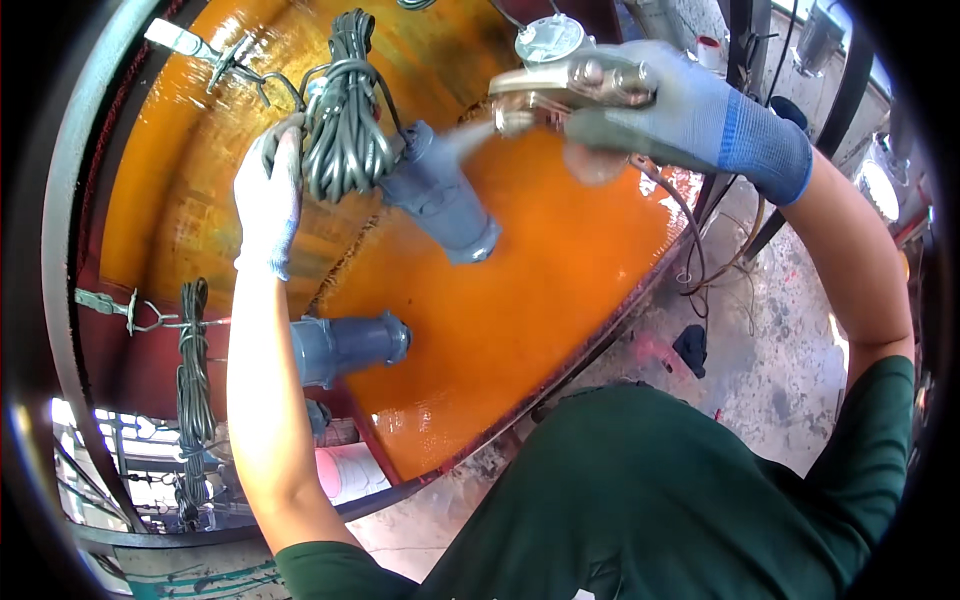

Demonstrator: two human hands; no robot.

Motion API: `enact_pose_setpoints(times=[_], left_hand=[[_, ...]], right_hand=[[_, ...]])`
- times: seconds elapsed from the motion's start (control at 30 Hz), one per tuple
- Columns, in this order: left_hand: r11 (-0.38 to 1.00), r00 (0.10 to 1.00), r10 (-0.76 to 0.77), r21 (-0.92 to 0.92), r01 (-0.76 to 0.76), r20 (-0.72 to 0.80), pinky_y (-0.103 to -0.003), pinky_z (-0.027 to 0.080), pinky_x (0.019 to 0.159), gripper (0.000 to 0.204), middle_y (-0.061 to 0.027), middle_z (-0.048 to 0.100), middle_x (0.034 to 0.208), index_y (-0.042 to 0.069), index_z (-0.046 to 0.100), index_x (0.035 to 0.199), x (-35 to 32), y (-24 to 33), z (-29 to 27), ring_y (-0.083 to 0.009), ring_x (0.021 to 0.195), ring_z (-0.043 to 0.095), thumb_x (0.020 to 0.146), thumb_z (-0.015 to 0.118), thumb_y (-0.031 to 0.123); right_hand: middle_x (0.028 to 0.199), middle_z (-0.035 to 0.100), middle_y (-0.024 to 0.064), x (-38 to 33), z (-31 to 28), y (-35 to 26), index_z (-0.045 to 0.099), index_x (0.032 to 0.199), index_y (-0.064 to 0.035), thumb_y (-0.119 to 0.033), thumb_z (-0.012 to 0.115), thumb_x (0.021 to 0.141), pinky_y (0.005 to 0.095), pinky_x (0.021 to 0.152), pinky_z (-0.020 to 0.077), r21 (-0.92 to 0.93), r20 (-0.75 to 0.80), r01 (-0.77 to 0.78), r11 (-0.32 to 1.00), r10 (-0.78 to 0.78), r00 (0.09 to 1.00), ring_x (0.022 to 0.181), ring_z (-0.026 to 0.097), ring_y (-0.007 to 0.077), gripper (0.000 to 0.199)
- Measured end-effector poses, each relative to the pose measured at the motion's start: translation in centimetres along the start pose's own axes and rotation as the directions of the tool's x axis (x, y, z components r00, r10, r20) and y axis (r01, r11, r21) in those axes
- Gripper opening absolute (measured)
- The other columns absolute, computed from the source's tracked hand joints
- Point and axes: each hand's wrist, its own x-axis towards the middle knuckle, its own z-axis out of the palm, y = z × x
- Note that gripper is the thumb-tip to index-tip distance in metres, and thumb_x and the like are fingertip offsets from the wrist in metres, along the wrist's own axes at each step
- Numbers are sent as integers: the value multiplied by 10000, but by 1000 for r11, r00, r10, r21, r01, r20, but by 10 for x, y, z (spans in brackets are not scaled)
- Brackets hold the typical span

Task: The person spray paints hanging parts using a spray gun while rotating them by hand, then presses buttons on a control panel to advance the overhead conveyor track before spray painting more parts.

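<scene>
Your gloved right hand (680,115) has its fingers wrapped around a metal spray gun (575,85), its nozzle facing left; a pale mist runs from it to the upper part of a blue-grey motor housing (440,205). That housing hangs tilted before the orange panel (520,330), well in from its lower right edge, below a bundled black cable (345,120). Your gloved left hand (270,185) has its fingers bent at the bundle's left side; you cannot tell whether they grip it. A second blue-grey housing (350,348) lies sideways near the panel's lower left corner, partly behind your left forearm.
</scene>
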Motion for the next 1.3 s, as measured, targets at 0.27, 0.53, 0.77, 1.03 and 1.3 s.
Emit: enact_pose_setpoints(times=[0.27,0.53,0.77,1.03,1.3], left_hand=[[977,990,-106,-175,120,91,-335,503,1085,354,-136,730,1316,-59,679,1354,3,-34,-14,-195,1188,679,1009,615,-9],[899,952,-245,-324,294,185,-322,519,1087,440,-143,696,1382,-56,622,1443,3,-52,-40,-180,1218,674,1013,672,27],[850,934,-280,-396,348,219,-313,541,1064,479,-136,697,1396,-30,615,1467,0,-57,-50,-183,1224,685,1005,704,60],[883,973,-219,-409,232,79,-319,568,1006,419,-156,721,1321,-68,622,1433,-13,-50,-39,-196,1133,715,1041,656,78],[958,986,-138,-264,108,-96,-303,505,1047,384,-157,727,1301,-74,658,1393,-19,-4,0,-172,1160,670,1074,621,138]], right_hand=[[953,738,156,-22,6,46,678,1188,-15,-381,728,1010,356,801,599,-165,63,150,975,-142,988,853,721,173,409],[905,753,78,-68,41,79,706,1147,-49,-293,793,968,278,607,573,154,163,207,966,-231,959,670,699,123,314],[870,726,28,-90,70,88,719,1224,-56,-280,768,994,270,687,540,523,-89,-370,767,482,872,765,657,69,325],[901,750,105,-133,102,49,717,1104,-13,-161,800,945,317,745,555,563,113,-123,817,71,991,792,684,136,232],[850,657,-37,-145,125,75,702,1165,-52,-175,769,979,238,543,434,720,-208,-240,651,533,820,651,570,30,233]])
